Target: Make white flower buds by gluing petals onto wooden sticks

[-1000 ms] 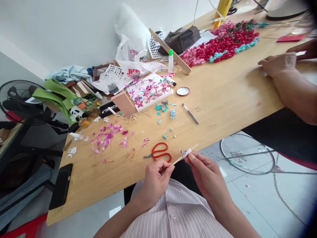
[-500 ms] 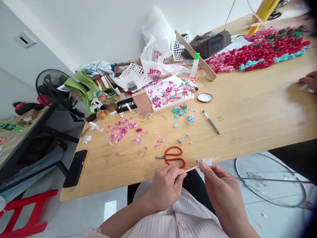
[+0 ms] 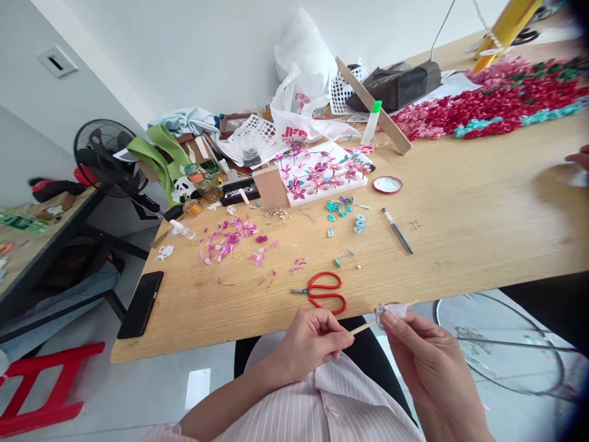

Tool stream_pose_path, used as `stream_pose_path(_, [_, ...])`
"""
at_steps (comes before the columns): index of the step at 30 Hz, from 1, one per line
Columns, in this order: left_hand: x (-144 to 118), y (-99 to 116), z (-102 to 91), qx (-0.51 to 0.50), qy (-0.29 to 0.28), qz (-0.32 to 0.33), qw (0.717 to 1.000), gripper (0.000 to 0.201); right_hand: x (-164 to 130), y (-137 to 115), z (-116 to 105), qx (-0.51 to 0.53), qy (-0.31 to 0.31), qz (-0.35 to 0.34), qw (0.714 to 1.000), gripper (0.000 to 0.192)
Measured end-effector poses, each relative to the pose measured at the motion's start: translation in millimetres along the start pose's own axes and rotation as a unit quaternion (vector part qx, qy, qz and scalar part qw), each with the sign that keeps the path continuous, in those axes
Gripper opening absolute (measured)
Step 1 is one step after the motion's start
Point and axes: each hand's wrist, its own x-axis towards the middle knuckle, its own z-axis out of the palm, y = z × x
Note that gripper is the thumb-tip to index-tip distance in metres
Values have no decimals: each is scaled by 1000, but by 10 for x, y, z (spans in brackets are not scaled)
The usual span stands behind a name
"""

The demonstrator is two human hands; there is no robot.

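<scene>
My left hand (image 3: 311, 345) pinches one end of a thin pale stick (image 3: 363, 328) just off the table's front edge. The stick runs up to the right, and its far tip shows beyond my right hand (image 3: 430, 356). Between thumb and fingers, my right hand grips a crumpled white tissue (image 3: 389, 312) around the stick. Red-handled scissors (image 3: 326, 292) lie on the table above my left hand, apart from it. Small teal pieces and a white bead (image 3: 358, 267) lie farther back.
Pink petals (image 3: 230, 238) are scattered at the left, near a black phone (image 3: 140, 305). Flower sprays stand in a white foam block (image 3: 331, 195). A pen (image 3: 397, 231) and a round lid (image 3: 387, 184) lie to the right. Another person's hand (image 3: 580, 156) is at the right edge.
My right hand and the tissue have shifted right, away from my left hand, and more of the stick shows between them. The whole view has also swung slightly.
</scene>
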Motion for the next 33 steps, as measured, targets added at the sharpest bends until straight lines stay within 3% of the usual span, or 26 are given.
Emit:
stream_pose_path(12, [62, -86, -95, -144, -137, -133, 971, 26, -53, -85, -20, 13, 2, 27, 1000, 25])
stream_pose_path(24, [69, -159, -198, -167, -204, -147, 953, 25, -26, -126, -12, 27, 19, 40, 999, 28])
stream_pose_path(28, [23, -101, -189, -67, -175, -87, 978, 31, -16, -150, -5, 20, 29, 14, 999, 27])
stream_pose_path(32, [-23, -38, -122, 67, -66, 1, 996, 37, -18, -134, 42, 6, 25, -9, 1000, 25])
stream_pose_path(33, [-31, -29, -103, 93, -38, 28, 994, 31, -25, -121, 60, 3, 19, -7, 1000, 25])
